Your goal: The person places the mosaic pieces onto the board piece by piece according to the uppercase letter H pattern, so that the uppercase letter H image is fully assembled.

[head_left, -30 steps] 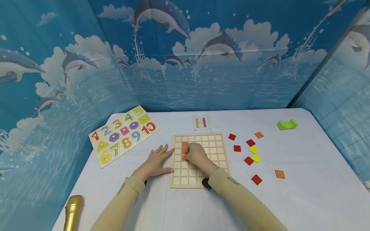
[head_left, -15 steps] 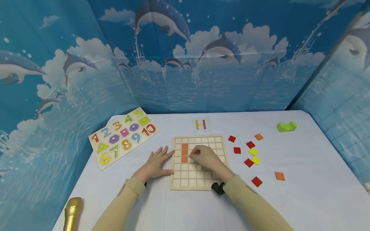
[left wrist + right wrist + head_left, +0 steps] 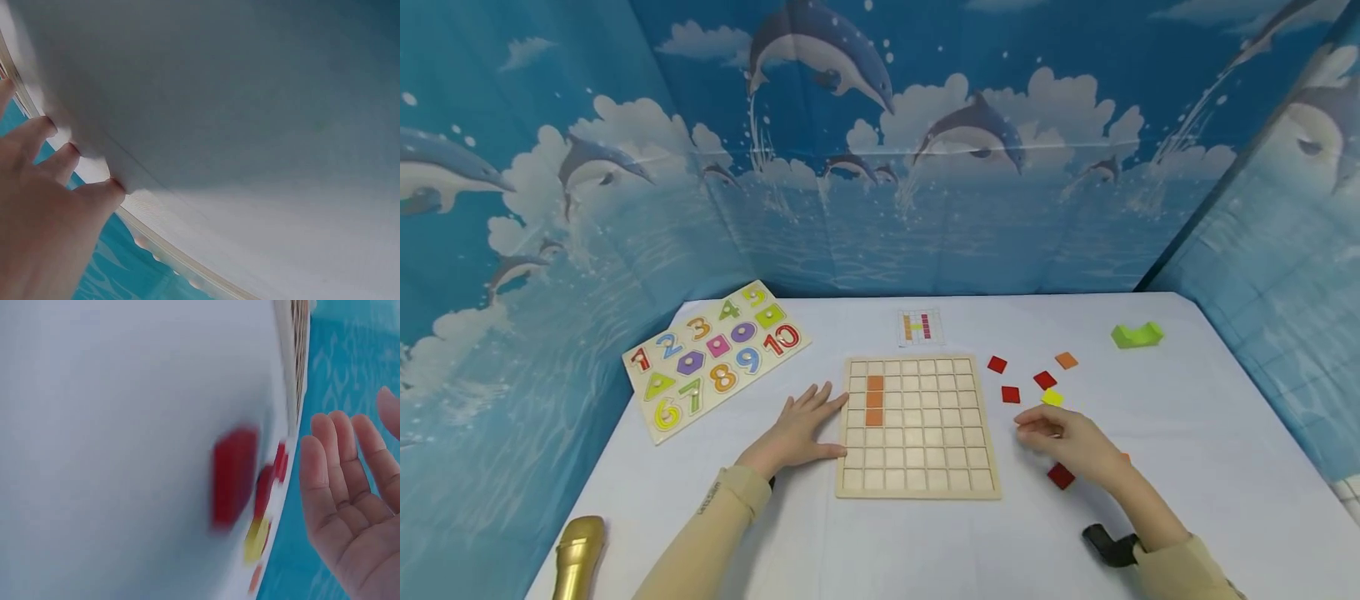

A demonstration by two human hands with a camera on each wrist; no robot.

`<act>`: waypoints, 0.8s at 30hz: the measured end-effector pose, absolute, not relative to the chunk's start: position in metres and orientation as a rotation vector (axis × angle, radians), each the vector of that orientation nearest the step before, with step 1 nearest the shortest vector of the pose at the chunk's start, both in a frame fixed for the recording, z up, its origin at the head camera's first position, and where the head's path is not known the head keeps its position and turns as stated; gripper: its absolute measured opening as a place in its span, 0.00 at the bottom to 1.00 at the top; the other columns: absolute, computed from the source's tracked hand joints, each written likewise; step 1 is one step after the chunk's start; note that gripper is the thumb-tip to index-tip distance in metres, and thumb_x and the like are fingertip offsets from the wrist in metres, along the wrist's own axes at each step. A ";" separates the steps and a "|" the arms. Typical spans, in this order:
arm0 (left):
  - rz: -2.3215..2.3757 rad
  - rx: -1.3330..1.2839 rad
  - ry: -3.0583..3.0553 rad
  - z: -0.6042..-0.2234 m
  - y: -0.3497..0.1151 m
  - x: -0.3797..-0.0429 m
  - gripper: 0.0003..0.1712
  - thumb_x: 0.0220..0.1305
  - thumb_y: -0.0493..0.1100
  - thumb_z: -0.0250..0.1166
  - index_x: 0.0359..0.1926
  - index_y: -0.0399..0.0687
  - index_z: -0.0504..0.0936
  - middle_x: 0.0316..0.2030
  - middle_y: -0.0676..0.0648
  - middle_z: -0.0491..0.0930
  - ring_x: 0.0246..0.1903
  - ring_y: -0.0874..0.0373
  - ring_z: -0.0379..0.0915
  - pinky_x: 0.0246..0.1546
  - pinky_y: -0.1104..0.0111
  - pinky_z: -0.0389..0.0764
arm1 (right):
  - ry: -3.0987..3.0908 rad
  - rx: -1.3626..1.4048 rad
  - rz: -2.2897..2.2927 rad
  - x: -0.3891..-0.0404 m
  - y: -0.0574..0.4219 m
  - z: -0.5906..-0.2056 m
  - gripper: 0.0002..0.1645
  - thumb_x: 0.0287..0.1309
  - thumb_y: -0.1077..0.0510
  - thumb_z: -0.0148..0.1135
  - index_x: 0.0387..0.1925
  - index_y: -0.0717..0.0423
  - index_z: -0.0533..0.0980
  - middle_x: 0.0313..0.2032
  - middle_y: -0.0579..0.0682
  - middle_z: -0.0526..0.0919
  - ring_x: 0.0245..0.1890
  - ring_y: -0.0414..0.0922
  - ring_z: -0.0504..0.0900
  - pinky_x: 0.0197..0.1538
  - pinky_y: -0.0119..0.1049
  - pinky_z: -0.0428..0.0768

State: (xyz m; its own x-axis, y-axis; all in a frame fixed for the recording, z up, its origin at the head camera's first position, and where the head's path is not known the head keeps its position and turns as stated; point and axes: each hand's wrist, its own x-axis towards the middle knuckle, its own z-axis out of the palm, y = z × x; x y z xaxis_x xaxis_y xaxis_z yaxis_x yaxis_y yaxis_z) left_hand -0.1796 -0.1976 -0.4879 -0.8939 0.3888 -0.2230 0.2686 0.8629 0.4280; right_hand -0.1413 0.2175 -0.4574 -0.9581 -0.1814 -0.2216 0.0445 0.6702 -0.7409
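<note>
Our relaxed, empty right hand (image 3: 1071,443) swung frame-right; brushing low could scatter red tiles (image 3: 1061,477); our left hand (image 3: 792,435) lies spread.

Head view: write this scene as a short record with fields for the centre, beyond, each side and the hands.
Centre: grid board with three orange tiles in one column
Beyond it: pattern card
Right of board: red tiles, yellow tile, loose orange tiles
Left of board: number puzzle, gold microphone
Hands: left hand spread at the grid board's left edge; right hand near the red tiles, holding nothing
</note>
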 end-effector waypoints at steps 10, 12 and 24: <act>0.574 0.472 2.729 -0.484 -0.200 -0.180 0.51 0.55 0.62 0.71 0.76 0.58 0.59 0.78 0.41 0.48 0.77 0.39 0.36 0.75 0.39 0.38 | 2.612 0.089 -1.125 -0.129 0.297 -0.455 0.33 0.63 0.47 0.65 0.61 0.63 0.71 0.51 0.59 0.83 0.45 0.45 0.80 0.37 0.28 0.82; 0.572 0.465 2.730 -0.484 -0.200 -0.179 0.51 0.55 0.62 0.71 0.76 0.58 0.59 0.78 0.41 0.48 0.77 0.39 0.36 0.74 0.39 0.38 | 2.634 0.073 -1.103 -0.129 0.307 -0.455 0.33 0.63 0.47 0.65 0.61 0.64 0.71 0.52 0.61 0.82 0.45 0.46 0.80 0.38 0.25 0.81; 0.583 0.496 2.717 -0.482 -0.196 -0.178 0.51 0.54 0.61 0.72 0.75 0.56 0.60 0.77 0.40 0.49 0.77 0.38 0.37 0.74 0.37 0.39 | 2.626 0.128 -1.030 -0.126 0.335 -0.459 0.37 0.62 0.45 0.65 0.61 0.68 0.70 0.51 0.62 0.83 0.46 0.46 0.80 0.41 0.30 0.79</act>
State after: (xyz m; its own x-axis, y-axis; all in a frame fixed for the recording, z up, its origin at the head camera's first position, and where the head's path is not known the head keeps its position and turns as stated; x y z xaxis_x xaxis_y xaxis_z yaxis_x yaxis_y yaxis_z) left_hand -0.1779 -0.1957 -0.4821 -0.8893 0.3945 -0.2313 0.2649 0.8567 0.4427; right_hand -0.1258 0.3353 -0.4590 -0.9458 -0.0320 -0.3232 0.1963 0.7366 -0.6473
